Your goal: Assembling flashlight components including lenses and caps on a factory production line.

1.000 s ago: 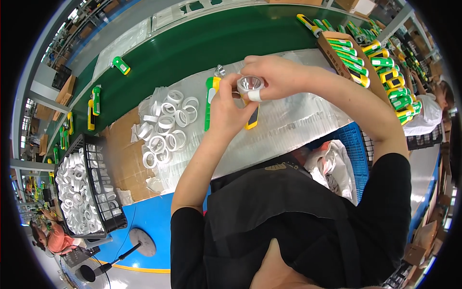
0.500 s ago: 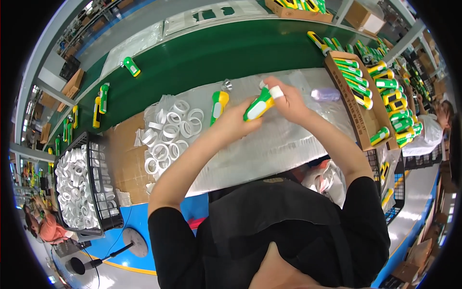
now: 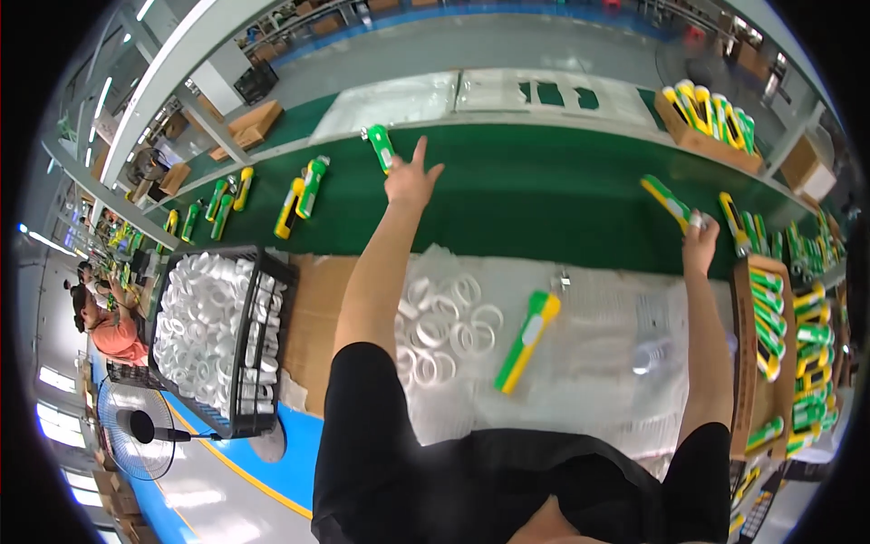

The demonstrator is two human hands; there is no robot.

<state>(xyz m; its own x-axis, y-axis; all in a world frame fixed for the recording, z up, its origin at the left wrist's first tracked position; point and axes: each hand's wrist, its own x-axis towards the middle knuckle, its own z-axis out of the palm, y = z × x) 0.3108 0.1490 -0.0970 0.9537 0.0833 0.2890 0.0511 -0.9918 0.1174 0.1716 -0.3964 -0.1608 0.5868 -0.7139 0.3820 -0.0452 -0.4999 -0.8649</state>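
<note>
My left hand [image 3: 412,184] reaches over the green belt with its fingers spread, holding nothing. Just beyond its thumb side lies a green flashlight [image 3: 379,145] with a metal piece at its far end; whether fingers touch it I cannot tell. Over the belt's right part, my right hand [image 3: 700,243] is closed around the white end of a green and yellow flashlight [image 3: 666,201], which points away to the upper left. Another green and yellow flashlight [image 3: 527,343] lies on the plastic-covered bench between my arms. Several white rings [image 3: 444,326] are piled on that bench, partly behind my left forearm.
A black crate [image 3: 249,340] heaped with white rings stands at left. At right is a cardboard box [image 3: 741,354] of flashlights, with more beyond it. Several flashlights [image 3: 299,199] rest on the belt's left. A clear plastic roll [image 3: 649,356] lies near my right forearm.
My hands were together on one flashlight above the bench. They have parted: the left went out to the belt, the right carried a flashlight to the belt's right. The view has also shifted.
</note>
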